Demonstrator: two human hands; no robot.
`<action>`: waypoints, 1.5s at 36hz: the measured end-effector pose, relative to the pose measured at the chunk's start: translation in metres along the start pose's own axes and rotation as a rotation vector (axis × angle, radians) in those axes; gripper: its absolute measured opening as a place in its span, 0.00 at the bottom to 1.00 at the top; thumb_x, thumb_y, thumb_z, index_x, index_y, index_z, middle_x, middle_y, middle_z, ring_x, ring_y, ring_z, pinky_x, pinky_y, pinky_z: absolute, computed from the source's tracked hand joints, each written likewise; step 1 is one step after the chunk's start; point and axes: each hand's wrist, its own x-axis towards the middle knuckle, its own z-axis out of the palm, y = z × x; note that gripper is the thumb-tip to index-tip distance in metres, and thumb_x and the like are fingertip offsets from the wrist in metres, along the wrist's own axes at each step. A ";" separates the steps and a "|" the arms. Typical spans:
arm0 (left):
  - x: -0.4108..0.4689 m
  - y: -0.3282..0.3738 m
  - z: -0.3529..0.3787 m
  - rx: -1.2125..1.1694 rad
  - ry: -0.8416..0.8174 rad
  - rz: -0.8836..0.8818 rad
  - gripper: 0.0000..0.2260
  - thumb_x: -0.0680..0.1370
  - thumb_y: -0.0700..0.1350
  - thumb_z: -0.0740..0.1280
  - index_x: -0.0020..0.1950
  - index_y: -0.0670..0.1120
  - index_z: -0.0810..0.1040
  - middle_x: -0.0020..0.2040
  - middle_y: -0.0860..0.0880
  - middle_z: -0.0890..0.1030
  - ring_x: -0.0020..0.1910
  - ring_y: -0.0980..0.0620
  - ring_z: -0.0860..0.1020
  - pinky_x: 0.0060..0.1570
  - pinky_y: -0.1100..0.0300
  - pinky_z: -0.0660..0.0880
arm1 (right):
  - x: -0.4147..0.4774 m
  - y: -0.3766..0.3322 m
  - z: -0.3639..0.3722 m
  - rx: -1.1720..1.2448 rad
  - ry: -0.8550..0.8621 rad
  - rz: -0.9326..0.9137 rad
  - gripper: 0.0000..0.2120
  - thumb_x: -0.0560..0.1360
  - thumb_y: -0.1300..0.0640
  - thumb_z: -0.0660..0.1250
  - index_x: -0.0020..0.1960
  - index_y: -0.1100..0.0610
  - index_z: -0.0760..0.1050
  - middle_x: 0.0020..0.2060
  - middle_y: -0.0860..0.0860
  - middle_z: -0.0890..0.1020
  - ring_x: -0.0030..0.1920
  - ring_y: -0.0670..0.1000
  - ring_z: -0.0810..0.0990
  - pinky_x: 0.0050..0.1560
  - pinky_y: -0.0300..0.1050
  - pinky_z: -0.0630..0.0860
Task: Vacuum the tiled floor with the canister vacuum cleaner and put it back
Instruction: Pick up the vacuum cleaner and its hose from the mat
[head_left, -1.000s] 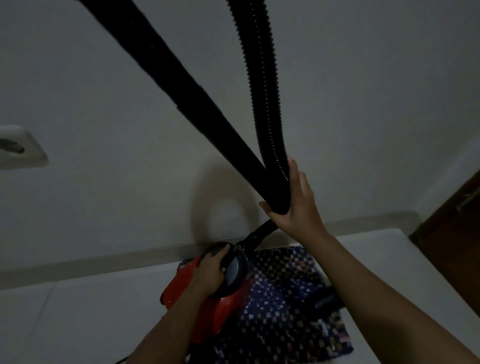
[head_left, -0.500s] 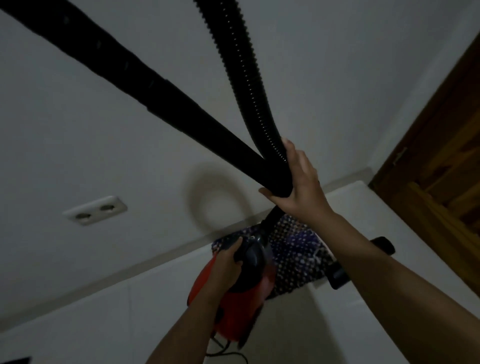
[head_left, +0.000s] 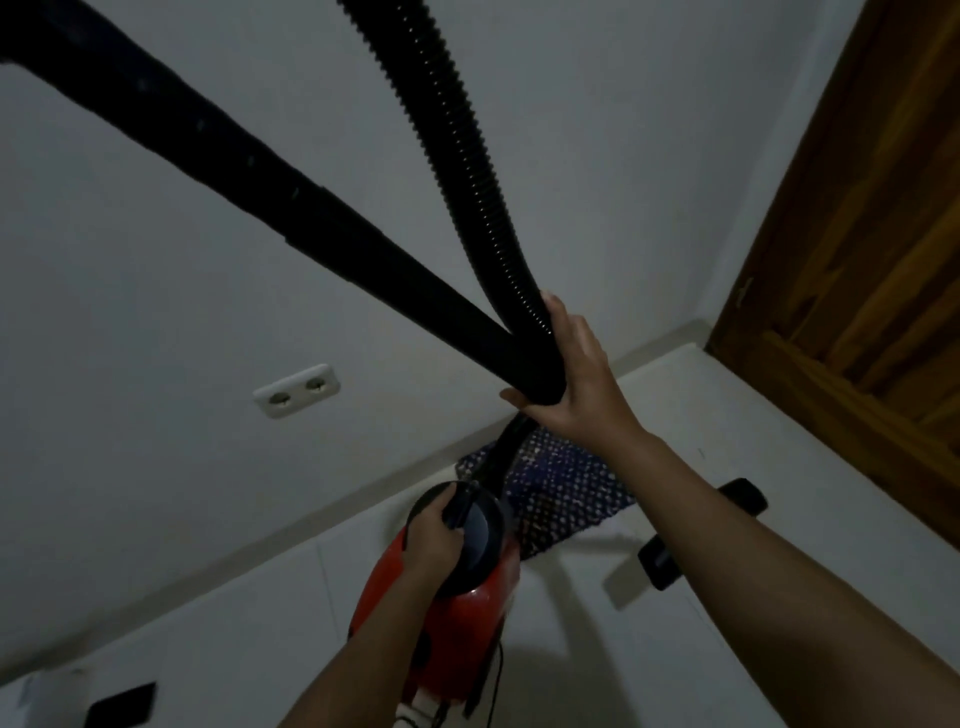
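Note:
The red canister vacuum cleaner (head_left: 467, 618) hangs above the white tiled floor (head_left: 260, 613), low in the middle of the view. My left hand (head_left: 434, 535) is shut on its black top handle. My right hand (head_left: 569, 379) grips the ribbed black hose (head_left: 467, 156) together with the smooth black wand (head_left: 249, 161), where the two cross. Both run up and out of the top of the frame. A black floor nozzle (head_left: 670, 556) lies on the tiles, partly behind my right forearm.
A patterned blue mat (head_left: 566, 483) lies against the skirting under the vacuum. A double wall socket (head_left: 297, 391) is on the white wall at left. A wooden door (head_left: 857, 260) fills the right side. A dark flat object (head_left: 122, 704) lies at bottom left.
The view has swung right and closer: the door now fills the right side and the socket moved toward the centre. The vacuum has shifted off the mat. Both hands keep their grips.

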 end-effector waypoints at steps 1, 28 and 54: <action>-0.005 -0.007 -0.004 0.012 -0.002 -0.010 0.27 0.75 0.32 0.58 0.73 0.47 0.66 0.70 0.46 0.71 0.69 0.45 0.69 0.69 0.53 0.66 | -0.006 -0.008 0.003 0.003 0.000 0.012 0.43 0.68 0.42 0.70 0.73 0.39 0.45 0.56 0.57 0.72 0.54 0.57 0.75 0.54 0.63 0.75; 0.082 -0.312 0.129 0.217 -0.206 0.260 0.27 0.72 0.32 0.61 0.71 0.48 0.69 0.66 0.44 0.76 0.64 0.43 0.74 0.63 0.52 0.72 | -0.266 0.074 0.206 -0.058 0.094 0.145 0.48 0.67 0.46 0.73 0.77 0.44 0.47 0.61 0.56 0.71 0.58 0.55 0.75 0.56 0.58 0.77; 0.109 -0.344 0.191 0.302 -0.351 0.450 0.26 0.75 0.35 0.63 0.73 0.46 0.66 0.71 0.45 0.70 0.69 0.45 0.69 0.63 0.61 0.66 | -0.354 0.107 0.229 -0.137 0.300 0.154 0.47 0.68 0.46 0.71 0.78 0.50 0.47 0.56 0.59 0.72 0.55 0.53 0.75 0.54 0.47 0.76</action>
